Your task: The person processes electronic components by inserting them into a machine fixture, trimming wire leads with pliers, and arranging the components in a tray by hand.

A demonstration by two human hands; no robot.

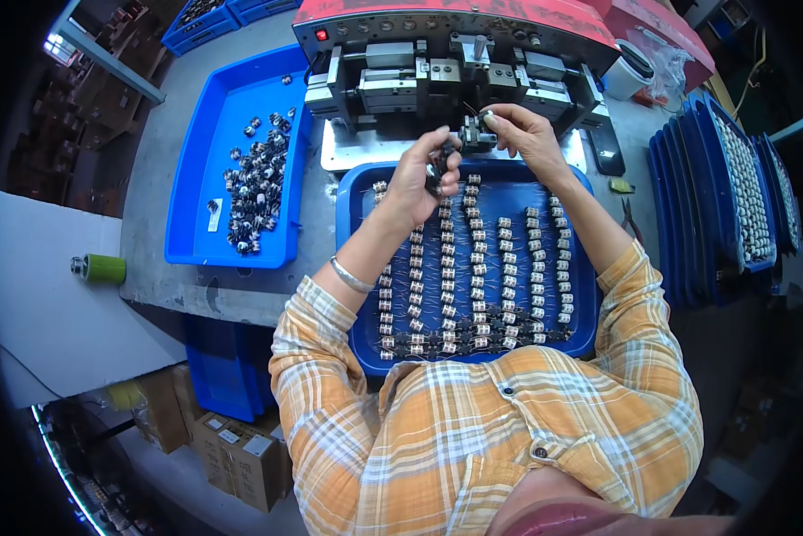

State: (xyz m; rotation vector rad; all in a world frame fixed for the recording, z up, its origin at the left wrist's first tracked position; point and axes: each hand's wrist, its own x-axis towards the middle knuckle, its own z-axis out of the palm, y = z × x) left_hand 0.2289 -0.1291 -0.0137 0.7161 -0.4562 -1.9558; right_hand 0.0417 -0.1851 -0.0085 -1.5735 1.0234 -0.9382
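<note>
Several small dark coil-like parts point(436, 171) are clutched in my left hand point(413, 181), whose fingers curl round them just in front of the machine. My right hand point(528, 143) pinches at the small metal fixture point(473, 134); thin wire shows by its fingertips, but what lies between them is too small to make out. Below both hands sits a blue tray point(342, 234) with rows of white-and-dark wound parts point(478, 246) with thin wire leads. The bench machine point(459, 36), red on top with metal slides, stands right behind my hands.
To the left, a blue bin point(206, 116) holds a heap of loose dark parts point(260, 179). A phone point(605, 147), pliers point(632, 220) and stacked blue trays point(687, 201) are on the right. A green roll point(105, 269) lies at far left, with cardboard boxes point(236, 460) underneath.
</note>
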